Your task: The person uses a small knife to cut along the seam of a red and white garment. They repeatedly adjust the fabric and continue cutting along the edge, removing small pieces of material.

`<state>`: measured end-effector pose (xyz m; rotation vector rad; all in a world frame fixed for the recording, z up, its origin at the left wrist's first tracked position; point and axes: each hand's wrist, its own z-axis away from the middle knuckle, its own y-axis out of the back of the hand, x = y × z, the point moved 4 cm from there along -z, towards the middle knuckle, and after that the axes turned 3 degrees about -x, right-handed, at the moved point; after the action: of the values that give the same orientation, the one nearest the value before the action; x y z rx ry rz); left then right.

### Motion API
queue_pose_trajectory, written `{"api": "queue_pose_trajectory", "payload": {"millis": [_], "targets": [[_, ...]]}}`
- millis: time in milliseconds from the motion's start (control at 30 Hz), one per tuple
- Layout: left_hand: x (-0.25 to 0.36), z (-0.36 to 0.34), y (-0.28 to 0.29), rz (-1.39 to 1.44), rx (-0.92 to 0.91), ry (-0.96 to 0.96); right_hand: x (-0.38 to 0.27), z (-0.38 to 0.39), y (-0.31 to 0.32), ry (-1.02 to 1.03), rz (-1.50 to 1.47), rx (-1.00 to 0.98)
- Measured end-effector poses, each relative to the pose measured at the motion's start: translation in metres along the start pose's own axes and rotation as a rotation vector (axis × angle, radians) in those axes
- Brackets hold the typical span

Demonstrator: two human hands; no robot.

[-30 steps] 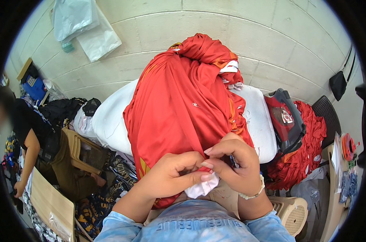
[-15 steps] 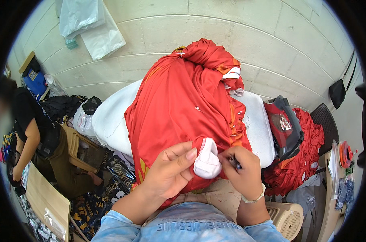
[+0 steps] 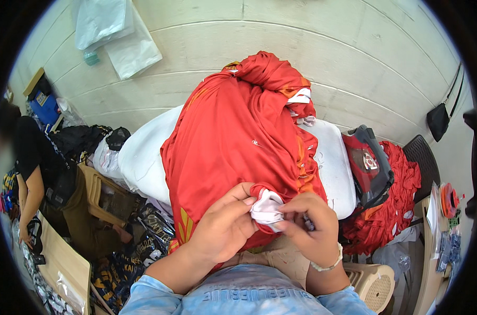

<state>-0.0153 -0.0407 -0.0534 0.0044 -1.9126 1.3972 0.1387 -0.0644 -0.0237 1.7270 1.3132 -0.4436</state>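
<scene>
Red cloth (image 3: 222,142): A broad, shiny expanse drapes over a white padded board (image 3: 334,165) and spills down the near side toward a blue shirt (image 3: 243,296); the board seems to carry the bulk, sparing the fingers its weight.
White cloth end (image 3: 266,210): Raised between two bare hands, in front of the near part of the red cloth, a red edge showing along its top; it lies right of one thumb and left of the opposite fingertips, touching both.
Left hand (image 3: 222,223): Thumb and fingers clamp the edge from the left, palm turned partly up, apparently the steadying side.
Right hand (image 3: 320,223): Thumb and forefinger pinch the white cloth end from the right; the curled fingers keep a small dark object (image 3: 308,222), kind unclear, probably tucked there to stay within reach.
Between the hands: They work close together but do not appear to touch, the cloth bridging them, likely so the fold faces the eyes.
Beyond the board: On the right, a grey-and-red plastic appliance (image 3: 373,168) stands against a second red pile (image 3: 404,191); on the left, a co-worker (image 3: 32,149) in black is near a pale wooden panel (image 3: 65,268).
</scene>
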Motion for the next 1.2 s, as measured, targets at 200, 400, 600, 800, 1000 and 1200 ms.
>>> {"api": "queue_pose_trajectory", "payload": {"millis": [200,400,600,800,1000,1200], "targets": [[0.004,0.006,0.010,0.086,-0.036,-0.022,0.020,0.009,-0.008,-0.352,-0.128,0.015],[0.004,0.009,0.010,-0.011,-0.020,-0.045,0.023,0.014,-0.013,-0.286,-0.154,-0.130],[0.005,0.015,0.023,-0.117,-0.067,-0.014,0.038,0.018,-0.009,-0.515,-1.053,0.140],[-0.004,0.018,0.021,-0.394,-0.550,0.304,0.033,0.010,-0.030,-0.540,-1.415,-0.052],[0.014,0.009,0.025,0.040,0.134,-0.098,0.037,-0.006,-0.033,-0.407,-0.409,0.121],[0.117,0.009,0.024,-0.196,0.140,-0.782,0.025,-0.009,-0.008,-0.084,-0.360,0.315]]}}
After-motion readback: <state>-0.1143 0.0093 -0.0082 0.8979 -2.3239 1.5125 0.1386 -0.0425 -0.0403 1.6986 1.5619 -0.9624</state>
